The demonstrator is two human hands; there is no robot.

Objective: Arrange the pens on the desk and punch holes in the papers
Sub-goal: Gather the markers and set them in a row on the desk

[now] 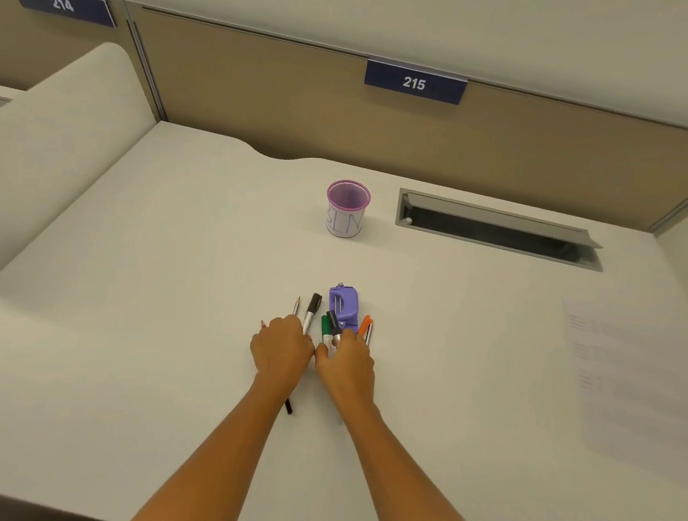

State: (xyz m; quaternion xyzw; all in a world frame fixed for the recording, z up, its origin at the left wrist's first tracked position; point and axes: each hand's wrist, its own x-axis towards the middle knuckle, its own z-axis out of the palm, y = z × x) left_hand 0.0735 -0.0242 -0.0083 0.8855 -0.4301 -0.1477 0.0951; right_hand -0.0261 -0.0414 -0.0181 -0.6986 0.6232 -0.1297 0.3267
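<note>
Several pens lie in a loose bunch on the white desk point(163, 285): a pencil point(296, 306), a silver marker with a black cap point(311, 311), a green marker point(325, 326), a black-capped marker point(333, 322) and an orange pen point(364, 324). A purple hole punch point(344, 307) sits just behind them. My left hand point(281, 348) rests over the pencil and silver marker. My right hand point(345, 363) closes its fingers on the black-capped marker beside the green one. Papers point(634, 372) lie at the right. A purple mesh pen cup point(347, 208) stands farther back.
A grey cable slot with an open lid point(500, 229) is set into the desk right of the cup. Beige partition panels with signs 214 point(62, 3) and 215 point(414, 83) close off the back. A white divider point(51, 139) rises on the left.
</note>
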